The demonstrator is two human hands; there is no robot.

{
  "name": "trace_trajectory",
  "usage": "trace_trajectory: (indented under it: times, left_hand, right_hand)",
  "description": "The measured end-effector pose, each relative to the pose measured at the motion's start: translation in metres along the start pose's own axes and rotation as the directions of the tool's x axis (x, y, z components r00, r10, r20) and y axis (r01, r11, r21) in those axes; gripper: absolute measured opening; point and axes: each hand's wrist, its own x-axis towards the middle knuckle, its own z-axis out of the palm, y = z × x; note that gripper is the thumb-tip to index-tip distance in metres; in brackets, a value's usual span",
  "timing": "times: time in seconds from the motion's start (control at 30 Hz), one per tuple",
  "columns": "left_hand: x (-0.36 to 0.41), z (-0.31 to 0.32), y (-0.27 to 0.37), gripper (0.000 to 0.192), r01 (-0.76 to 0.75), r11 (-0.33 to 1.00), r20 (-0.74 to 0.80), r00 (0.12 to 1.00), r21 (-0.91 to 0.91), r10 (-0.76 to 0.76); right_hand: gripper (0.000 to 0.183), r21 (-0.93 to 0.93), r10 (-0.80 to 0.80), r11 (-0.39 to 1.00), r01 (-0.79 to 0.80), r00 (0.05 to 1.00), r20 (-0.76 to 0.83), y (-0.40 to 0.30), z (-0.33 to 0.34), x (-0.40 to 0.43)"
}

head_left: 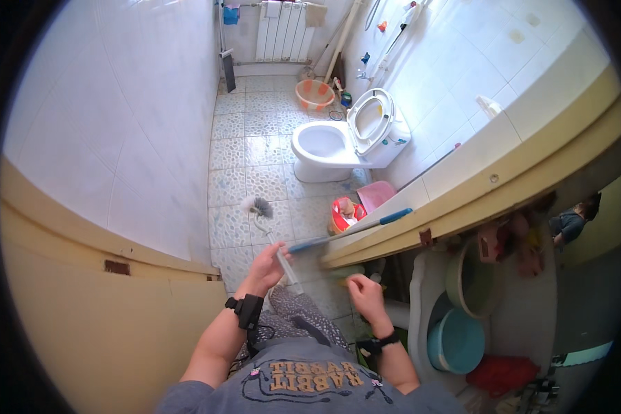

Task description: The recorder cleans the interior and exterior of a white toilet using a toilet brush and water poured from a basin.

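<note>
A toilet brush (284, 261) with a pale handle is held in my left hand (270, 266), its grey and white bristle head pointing away over the tiled floor. My right hand (366, 297) is raised near the door frame, fingers curled; whether it holds something cannot be made out, and a blurred greenish thing lies just beyond it. Beyond the hands stands a white toilet (323, 147) with its lid and seat raised. A blue-handled pole (352, 232) slants beside the door frame, its lower end near my left fingers.
Near the toilet stand a red waste bin (344, 220) and a pink plastic container (376, 195). An orange-striped basin (315, 95) lies farther back by the radiator (284, 33). The wooden door frame (476, 186) runs along my right; past it, a blue basin (458, 341) rests on a sink.
</note>
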Motion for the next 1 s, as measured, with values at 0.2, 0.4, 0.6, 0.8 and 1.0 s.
trace_trajectory:
  times: [0.2,0.4,0.6,0.8,1.0]
  left_hand:
    - [0.032,-0.032,-0.021,0.011,-0.205,0.95,0.09,0.978,0.236,0.189]
    - [0.073,-0.079,-0.031,0.014,-0.415,0.882,-0.019,0.903,0.224,0.43]
    - [0.148,-0.113,-0.03,0.015,-0.407,0.869,-0.061,0.896,0.282,0.44]
    - [0.265,-0.063,-0.02,0.016,-0.287,0.879,-0.088,0.935,0.38,0.343]
    - [0.333,0.054,0.158,0.02,0.142,0.85,-0.101,0.989,0.508,-0.105]
  right_hand:
    - [0.023,0.037,-0.281,0.96,0.279,0.941,0.19,-0.008,0.07,0.05]
    - [0.039,0.041,-0.58,0.804,0.593,0.767,0.274,0.015,0.131,0.074]
    - [0.041,-0.057,-0.518,0.829,0.556,0.803,0.296,0.076,0.203,0.132]
    - [0.041,-0.097,-0.348,0.918,0.385,0.897,0.271,0.098,0.181,0.23]
    - [0.042,-0.2,-0.023,0.979,0.043,0.995,0.099,-0.065,0.178,0.362]
